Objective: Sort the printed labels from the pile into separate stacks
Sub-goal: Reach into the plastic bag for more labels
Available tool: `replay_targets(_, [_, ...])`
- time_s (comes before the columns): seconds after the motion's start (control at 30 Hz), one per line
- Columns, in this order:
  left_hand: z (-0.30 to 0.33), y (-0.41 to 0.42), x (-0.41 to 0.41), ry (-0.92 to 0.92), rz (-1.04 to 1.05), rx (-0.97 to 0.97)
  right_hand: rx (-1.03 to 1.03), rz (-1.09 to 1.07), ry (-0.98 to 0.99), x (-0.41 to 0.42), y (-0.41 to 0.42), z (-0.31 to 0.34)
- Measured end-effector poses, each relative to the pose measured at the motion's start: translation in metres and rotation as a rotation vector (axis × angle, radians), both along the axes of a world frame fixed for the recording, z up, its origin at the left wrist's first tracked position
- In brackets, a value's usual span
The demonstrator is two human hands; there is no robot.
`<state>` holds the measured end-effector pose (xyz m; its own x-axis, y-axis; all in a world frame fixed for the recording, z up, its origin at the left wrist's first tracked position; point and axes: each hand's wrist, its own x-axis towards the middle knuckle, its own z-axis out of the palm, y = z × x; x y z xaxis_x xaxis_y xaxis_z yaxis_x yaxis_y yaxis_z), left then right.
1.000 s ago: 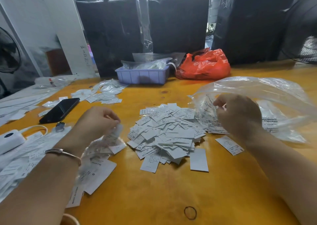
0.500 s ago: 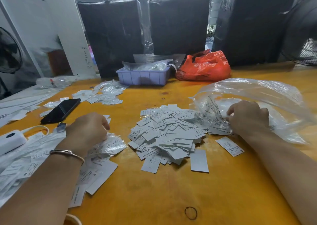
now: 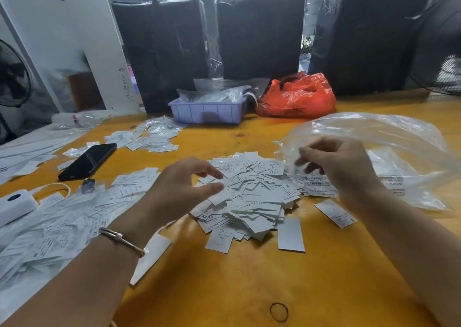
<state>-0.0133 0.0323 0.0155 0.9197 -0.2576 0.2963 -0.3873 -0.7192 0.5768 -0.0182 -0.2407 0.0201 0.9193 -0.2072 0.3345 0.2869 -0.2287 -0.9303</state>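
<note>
Above the yellow table (image 3: 249,289), the left hand (image 3: 182,189) hovers over the pile of labels (image 3: 249,197) with thumb and fingers spread, while the right hand (image 3: 341,167), loosely curled, blurs against the clear bag (image 3: 386,137).

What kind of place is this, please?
Probably a garment packing or warehouse workroom: a pile of size labels on a work table, clear plastic bags, and large black wrapped bales behind.

Left hand (image 3: 185,189) left its stack, now open over pile (image 3: 249,197).
</note>
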Motion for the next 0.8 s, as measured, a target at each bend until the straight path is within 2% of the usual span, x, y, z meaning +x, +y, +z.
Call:
replay_targets(0.07, [0.002,-0.007,-0.005,0.088,-0.108,-0.085,0.164,0.305,0.123,-0.007,0.014,0.002])
replay_targets(0.1, [0.003,-0.009,-0.007,0.132,-0.155,-0.11,0.174,0.422,0.156,-0.01,0.02,0.002])
replay_targets(0.17, [0.006,-0.012,-0.009,0.218,-0.235,-0.16,0.079,0.578,0.148,-0.016,0.028,-0.001])
replay_targets(0.27, [0.008,-0.012,-0.012,0.349,-0.332,-0.264,-0.068,0.652,0.097,-0.024,0.038,-0.007])
replay_targets(0.37, [0.01,-0.013,-0.015,0.347,-0.378,-0.312,-0.101,0.598,0.03,-0.025,0.043,-0.009])
replay_targets(0.43, [0.011,-0.012,-0.015,0.306,-0.339,-0.362,-0.141,0.451,-0.042,-0.021,0.041,-0.01])
replay_targets(0.5, [0.011,-0.009,-0.012,0.237,-0.256,-0.4,-0.321,0.271,-0.111,-0.015,0.034,-0.013])
replay_targets(0.57, [0.01,-0.006,-0.009,0.169,-0.162,-0.415,-0.562,0.18,-0.114,-0.011,0.03,-0.017])
replay_targets(0.7, [0.007,-0.006,-0.005,0.129,-0.032,-0.436,-0.908,0.285,-0.088,-0.009,0.036,-0.026])
replay_targets(0.8, [0.006,-0.006,-0.006,0.145,-0.04,-0.421,-1.004,0.256,-0.083,-0.006,0.039,-0.028])
